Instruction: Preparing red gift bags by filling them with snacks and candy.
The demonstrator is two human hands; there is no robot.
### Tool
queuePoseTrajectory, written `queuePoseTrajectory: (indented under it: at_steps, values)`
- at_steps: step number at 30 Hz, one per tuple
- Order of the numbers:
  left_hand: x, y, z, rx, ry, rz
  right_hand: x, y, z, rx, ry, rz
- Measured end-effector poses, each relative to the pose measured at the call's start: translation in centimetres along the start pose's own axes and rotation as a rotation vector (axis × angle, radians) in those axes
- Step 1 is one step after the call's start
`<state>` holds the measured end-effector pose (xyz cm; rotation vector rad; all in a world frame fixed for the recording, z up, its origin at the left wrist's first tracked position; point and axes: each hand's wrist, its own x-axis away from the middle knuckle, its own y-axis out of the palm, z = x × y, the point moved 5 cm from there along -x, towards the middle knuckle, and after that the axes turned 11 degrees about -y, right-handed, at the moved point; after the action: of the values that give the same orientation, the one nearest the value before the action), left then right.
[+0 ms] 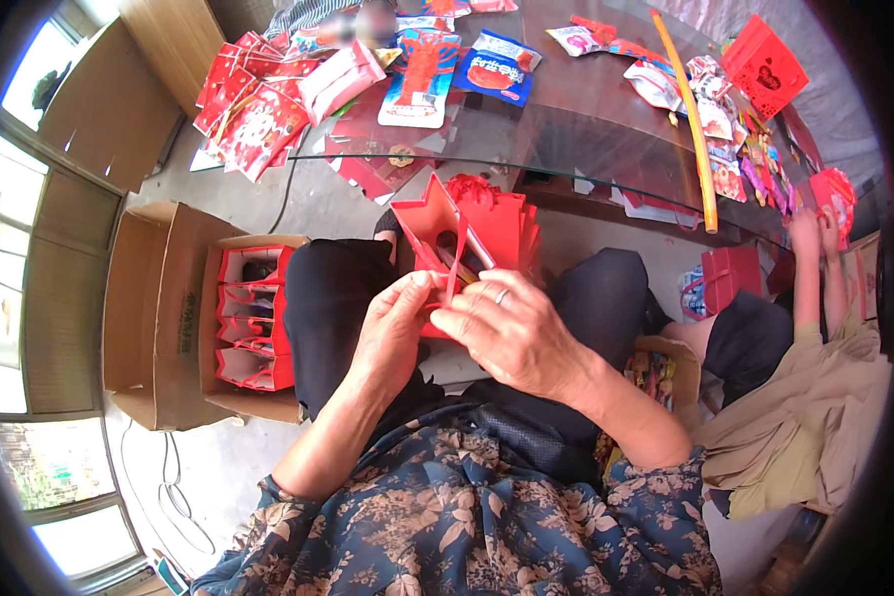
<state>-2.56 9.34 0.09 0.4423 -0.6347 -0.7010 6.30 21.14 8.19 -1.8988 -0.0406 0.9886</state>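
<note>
Between my knees stands a red paper gift bag (419, 217), its top open towards me and some small items partly visible inside. My left hand (391, 320) pinches the bag's red ribbon handle (460, 249) at the near rim between thumb and fingertips. From the other side my right hand (518, 331), with a ring on one finger, also has its fingertips closed on the ribbon. My fingers cover the exact spot where ribbon and rim meet. Just behind the bag are more red gift bags (520, 231), stacked together, with bunched ribbons on top.
At my left, a cardboard box (220, 402) holds several filled red bags (257, 369) beside another open carton (130, 298). Ahead, a glass table (581, 134) carries red packets (257, 127), snack pouches (419, 82) and a yellow stick (689, 112). At right, another person's hands (816, 227) hold a red bag.
</note>
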Motion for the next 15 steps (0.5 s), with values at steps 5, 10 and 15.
queuePoseTrajectory:
  at_steps: [5, 10, 15]
  values:
    - [-0.7, 1.6, 1.3, -0.015, -0.075, -0.049, 0.8, 0.7, -0.1, 0.014, -0.003, -0.064]
    - [-1.1, 1.9, 3.3, 0.084, 0.020, -0.127, 0.7, -1.2, 0.6, 0.048, 0.027, 0.064]
    - [2.4, 4.0, 9.5, 0.105, 0.186, -0.222, 3.5, -3.3, 5.9, -0.015, 0.300, 0.339]
